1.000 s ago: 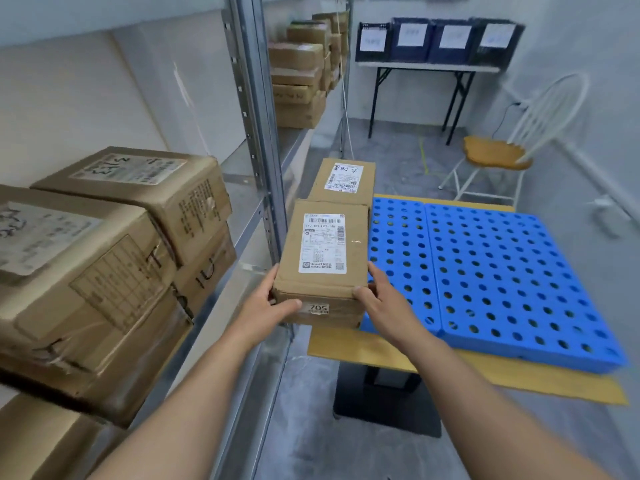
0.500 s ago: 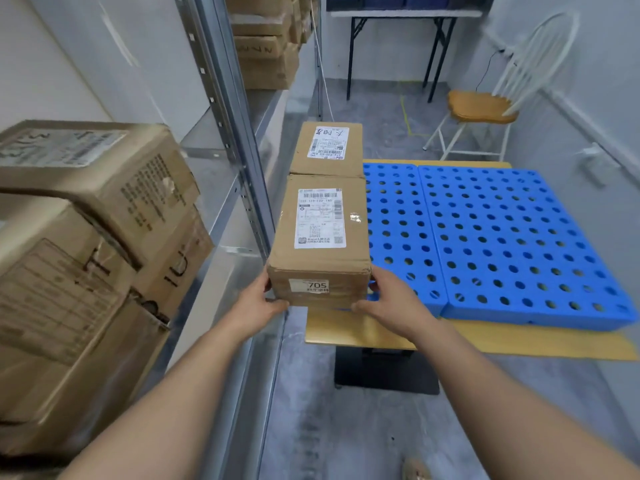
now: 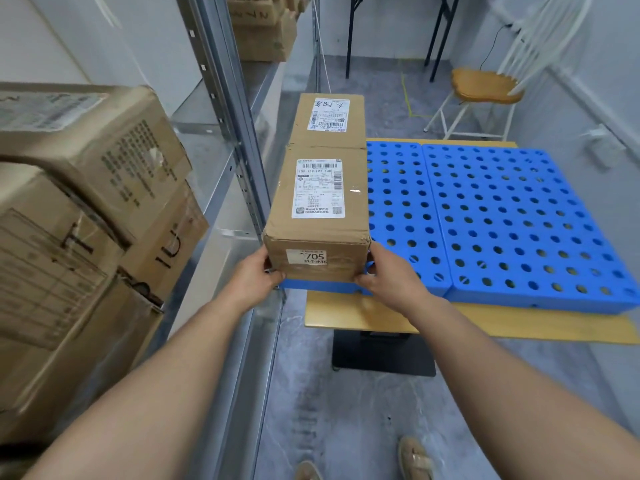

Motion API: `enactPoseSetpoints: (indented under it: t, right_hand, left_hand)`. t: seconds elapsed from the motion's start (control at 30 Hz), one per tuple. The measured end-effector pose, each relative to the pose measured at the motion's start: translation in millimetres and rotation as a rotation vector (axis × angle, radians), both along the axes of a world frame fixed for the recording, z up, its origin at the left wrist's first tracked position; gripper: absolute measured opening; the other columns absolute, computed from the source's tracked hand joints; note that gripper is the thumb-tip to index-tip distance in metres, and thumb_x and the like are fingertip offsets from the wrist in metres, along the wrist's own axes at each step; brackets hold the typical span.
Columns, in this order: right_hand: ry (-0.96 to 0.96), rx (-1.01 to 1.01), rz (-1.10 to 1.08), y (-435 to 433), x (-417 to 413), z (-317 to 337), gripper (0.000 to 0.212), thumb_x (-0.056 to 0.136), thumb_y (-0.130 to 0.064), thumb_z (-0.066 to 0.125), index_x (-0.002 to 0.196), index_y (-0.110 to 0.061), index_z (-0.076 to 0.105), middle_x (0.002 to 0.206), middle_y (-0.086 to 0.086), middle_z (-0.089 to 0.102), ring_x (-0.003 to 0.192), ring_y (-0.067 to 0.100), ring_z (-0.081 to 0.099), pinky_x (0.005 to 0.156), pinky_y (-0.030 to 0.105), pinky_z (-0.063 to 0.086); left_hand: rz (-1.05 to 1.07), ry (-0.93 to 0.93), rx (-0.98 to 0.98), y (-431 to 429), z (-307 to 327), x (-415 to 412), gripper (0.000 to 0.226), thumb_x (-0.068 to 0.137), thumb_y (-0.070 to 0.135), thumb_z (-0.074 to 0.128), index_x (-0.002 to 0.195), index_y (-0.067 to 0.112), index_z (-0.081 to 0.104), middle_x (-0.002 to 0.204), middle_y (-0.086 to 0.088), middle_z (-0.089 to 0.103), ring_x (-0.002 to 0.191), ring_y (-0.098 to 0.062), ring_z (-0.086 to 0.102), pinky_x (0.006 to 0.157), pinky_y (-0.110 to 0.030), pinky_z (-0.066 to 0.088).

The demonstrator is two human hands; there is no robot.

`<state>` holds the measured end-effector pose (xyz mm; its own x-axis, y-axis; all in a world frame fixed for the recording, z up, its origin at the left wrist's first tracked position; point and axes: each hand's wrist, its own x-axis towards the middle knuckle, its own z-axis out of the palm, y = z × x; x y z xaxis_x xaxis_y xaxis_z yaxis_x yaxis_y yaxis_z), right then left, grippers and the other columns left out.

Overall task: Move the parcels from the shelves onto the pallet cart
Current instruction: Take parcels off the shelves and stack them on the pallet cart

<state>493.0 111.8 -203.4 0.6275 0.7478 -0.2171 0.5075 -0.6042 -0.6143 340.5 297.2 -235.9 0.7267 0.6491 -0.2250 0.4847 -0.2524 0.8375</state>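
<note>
Over the last second the brown cardboard parcel marked 705 (image 3: 317, 216) has come down onto the blue perforated plastic pallet (image 3: 502, 216), just behind another labelled parcel (image 3: 329, 121), left hand (image 3: 254, 278) and right hand (image 3: 388, 277) gripping its near corners, so release likely comes next.

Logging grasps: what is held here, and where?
The parcel marked 705, gripped at its near end: left hand on one side, right hand on the other.
</note>
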Motion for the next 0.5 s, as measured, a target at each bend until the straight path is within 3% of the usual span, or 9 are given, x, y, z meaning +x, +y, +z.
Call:
enactPoseSetpoints:
  t: [0.37,0.5]
  right_hand:
    - [-0.008,0.03,0.002,3.9,2.0,-2.6,0.035,0.092,-0.017,0.06,0.123,-0.025,0.047,0.106,-0.009,0.055,0.095,0.014,0.054,0.083,0.033,0.047]
    - [-0.013,0.043,-0.001,4.5,1.2,-4.9,0.034,0.091,-0.017,0.061,0.121,-0.026,0.048,0.103,-0.011,0.053,0.092,0.012,0.053,0.082,0.031,0.046]
  left_hand:
    - [0.008,0.032,0.055,-1.4,3.6,3.5,0.042,0.084,-0.005,0.061,0.122,0.012,0.057,0.106,-0.005,0.065,0.1,-0.02,0.06,0.085,-0.023,0.043]
    - [0.008,0.056,0.076,-0.9,2.1,2.9,0.042,0.084,-0.002,0.062,0.123,0.013,0.056,0.107,-0.007,0.065,0.101,-0.021,0.061,0.085,-0.024,0.042]
